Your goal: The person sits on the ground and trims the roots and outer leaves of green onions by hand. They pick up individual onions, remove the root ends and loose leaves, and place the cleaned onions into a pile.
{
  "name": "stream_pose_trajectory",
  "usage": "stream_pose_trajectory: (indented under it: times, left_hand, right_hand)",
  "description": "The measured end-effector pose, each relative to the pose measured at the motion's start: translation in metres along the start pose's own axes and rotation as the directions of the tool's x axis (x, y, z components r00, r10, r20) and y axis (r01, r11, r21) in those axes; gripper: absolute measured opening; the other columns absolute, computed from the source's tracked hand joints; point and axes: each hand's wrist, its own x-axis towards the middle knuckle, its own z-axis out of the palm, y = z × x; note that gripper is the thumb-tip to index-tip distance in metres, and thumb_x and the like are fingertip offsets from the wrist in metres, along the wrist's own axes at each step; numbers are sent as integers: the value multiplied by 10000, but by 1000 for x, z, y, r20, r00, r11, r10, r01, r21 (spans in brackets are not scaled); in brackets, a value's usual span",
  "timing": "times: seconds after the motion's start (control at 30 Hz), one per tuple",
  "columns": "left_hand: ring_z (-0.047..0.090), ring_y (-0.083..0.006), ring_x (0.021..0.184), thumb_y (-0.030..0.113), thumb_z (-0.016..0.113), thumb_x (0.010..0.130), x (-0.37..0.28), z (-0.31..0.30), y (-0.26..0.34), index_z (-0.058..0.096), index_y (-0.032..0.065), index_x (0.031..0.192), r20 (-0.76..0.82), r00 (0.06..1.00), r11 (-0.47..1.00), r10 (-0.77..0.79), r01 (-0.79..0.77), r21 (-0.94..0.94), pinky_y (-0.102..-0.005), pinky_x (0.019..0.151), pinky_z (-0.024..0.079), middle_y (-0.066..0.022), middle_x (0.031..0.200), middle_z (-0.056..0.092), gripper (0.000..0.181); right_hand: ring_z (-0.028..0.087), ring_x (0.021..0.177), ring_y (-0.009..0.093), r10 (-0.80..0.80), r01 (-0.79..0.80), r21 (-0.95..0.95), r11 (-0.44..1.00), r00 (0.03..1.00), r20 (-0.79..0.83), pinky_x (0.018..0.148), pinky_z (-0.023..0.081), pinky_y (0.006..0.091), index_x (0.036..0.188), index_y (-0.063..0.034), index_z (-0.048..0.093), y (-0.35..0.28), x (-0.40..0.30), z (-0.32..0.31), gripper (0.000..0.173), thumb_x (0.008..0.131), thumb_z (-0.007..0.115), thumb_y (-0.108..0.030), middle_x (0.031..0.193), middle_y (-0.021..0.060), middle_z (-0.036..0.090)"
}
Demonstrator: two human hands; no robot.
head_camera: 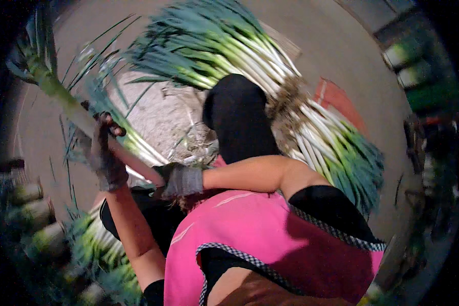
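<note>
A thick stalk or tight bundle of long green onions (53, 86) slants across the left side, leaves toward the upper left, blurred. My left hand (109, 153), in a dark grey work glove, is wrapped around its middle. At its pale lower end is my right hand (176, 179), in a similar glove; its fingers are mostly hidden. Brown, root-like strands show below the right glove. Behind the held onions lie more loose green onions (143, 143), white stems toward me. Around my dark-trousered knee (239, 114) lies a large pile of green onions (229, 46), with earthy roots.
A second pile of green onions (329, 141) lies at right, roots facing the first, beside a red sheet (340, 101). Pale sacking (145, 97) with scraps covers the floor ahead. Onion bundles (44, 214) line the left; others (405, 67) stand at the far right.
</note>
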Motion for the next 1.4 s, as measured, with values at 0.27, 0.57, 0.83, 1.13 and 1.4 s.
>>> stream_pose_trajectory:
  times: [0.27, 0.57, 0.83, 1.13, 1.4]
  left_hand:
    - [536, -160, 903, 32, 482, 827, 6, 14, -48, 476, -13, 1150, 443, 888, 929, -121, -55, 365, -296, 781, 444, -88, 1040, 549, 327]
    - [546, -144, 881, 128, 510, 847, 20, -17, -63, 516, 8, 1102, 282, 901, 823, -330, 128, 553, -268, 748, 440, -64, 999, 565, 282]
    - [512, -136, 910, 87, 529, 829, 11, -31, -88, 486, -20, 1132, 314, 778, 696, -545, 211, 687, -251, 791, 415, -83, 1054, 543, 324]
    - [491, -165, 1016, 136, 540, 822, -1, -67, -87, 475, -11, 1153, 259, 750, 611, -609, 234, 756, -269, 868, 379, -114, 1113, 534, 367]
    - [503, -187, 1017, 239, 552, 817, 37, -103, -69, 501, -4, 1134, 252, 779, 515, -574, 104, 851, -283, 883, 374, -131, 1111, 543, 402]
  right_hand:
    - [560, 791, 228, -145, 328, 90, 940, 626, -766, 716, 451, 331, 1024, -39, 512, -87, -50, -176, 432, 733, 605, -344, 877, 110, 573]
    - [525, 499, 145, 78, 418, -147, 897, -475, -877, 423, 431, 243, 934, -37, 501, -36, -226, -304, 233, 730, 612, -59, 671, 46, 539]
    - [526, 765, 248, 849, 841, 292, 456, -312, -426, 563, 488, 348, 1047, -111, 460, 222, -373, -314, 485, 692, 691, -348, 881, 71, 519]
    - [517, 912, 271, 843, 657, 599, 458, -105, -528, 762, 427, 429, 1220, -110, 390, 277, -374, -325, 673, 715, 596, -505, 1136, 117, 493]
    - [546, 907, 317, 621, 336, 711, 618, 346, -703, 772, 462, 437, 1090, -76, 452, 35, -145, -364, 285, 856, 432, -238, 1030, 137, 530]
